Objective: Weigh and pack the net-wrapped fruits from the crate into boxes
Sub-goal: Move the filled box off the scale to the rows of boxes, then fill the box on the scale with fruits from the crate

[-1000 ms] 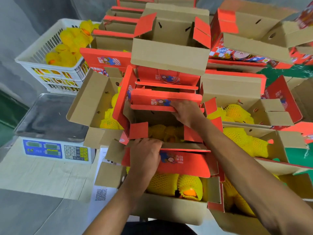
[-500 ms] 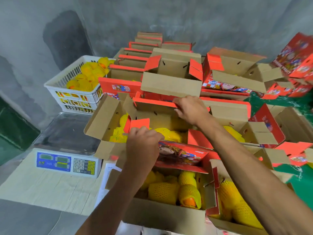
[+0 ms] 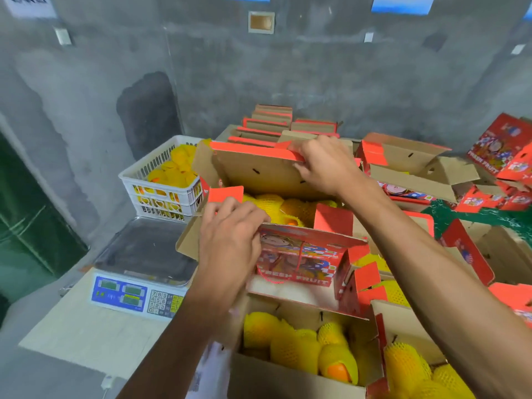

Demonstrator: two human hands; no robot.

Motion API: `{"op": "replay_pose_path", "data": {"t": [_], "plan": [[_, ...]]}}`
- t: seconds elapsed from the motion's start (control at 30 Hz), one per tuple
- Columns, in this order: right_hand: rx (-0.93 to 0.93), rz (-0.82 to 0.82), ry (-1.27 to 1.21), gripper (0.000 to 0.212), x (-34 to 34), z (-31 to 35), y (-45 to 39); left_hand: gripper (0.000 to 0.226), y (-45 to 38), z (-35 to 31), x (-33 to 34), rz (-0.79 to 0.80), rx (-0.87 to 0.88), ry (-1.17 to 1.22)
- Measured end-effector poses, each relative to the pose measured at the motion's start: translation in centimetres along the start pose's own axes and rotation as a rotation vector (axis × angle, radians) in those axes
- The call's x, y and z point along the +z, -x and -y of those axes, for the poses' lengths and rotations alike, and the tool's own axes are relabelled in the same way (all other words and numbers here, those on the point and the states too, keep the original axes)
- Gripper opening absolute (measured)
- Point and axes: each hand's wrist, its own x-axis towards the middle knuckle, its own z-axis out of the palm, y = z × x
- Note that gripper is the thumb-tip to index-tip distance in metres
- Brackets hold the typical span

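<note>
A red printed cardboard box (image 3: 299,254) full of yellow net-wrapped fruits (image 3: 276,205) is held up above the other boxes. My left hand (image 3: 230,234) grips its near wall at the left corner. My right hand (image 3: 325,165) grips the red edge of its far flap (image 3: 259,171). Below it an open box (image 3: 288,378) holds more net-wrapped fruits (image 3: 293,347). A white plastic crate (image 3: 161,191) with netted fruits stands at the back left.
A digital scale (image 3: 144,272) with a bare steel pan sits left of the boxes on a pale board. Several open and folded red boxes (image 3: 408,165) crowd the right and back. A grey wall rises behind.
Both hands have lifted the box of fruit upward, off the stack. The view has tilted up toward the wall.
</note>
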Motion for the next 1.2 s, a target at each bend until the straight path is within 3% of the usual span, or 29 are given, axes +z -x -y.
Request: {"op": "replay_pose_path", "data": {"t": [0.27, 0.43, 0.67, 1.2], "plan": [[-0.028, -0.119, 0.003, 0.019, -1.0, 10.4, -6.1, 0.025, 0.6, 9.7, -6.1, -0.088, -0.002, -0.031], [-0.014, -0.044, -0.059, 0.025, 1.9, 19.9, -10.8, 0.028, 3.5, 19.2, -9.9, -0.042, -0.022, -0.066], [-0.001, 0.019, -0.169, 0.015, 6.7, 29.9, -16.2, 0.030, 5.2, 30.5, -12.6, 0.002, -0.001, -0.117], [0.043, 0.157, -0.275, 0.013, 18.8, 33.9, -26.1, 0.021, 2.6, 43.7, -5.0, 0.167, -0.063, -0.152]]}}
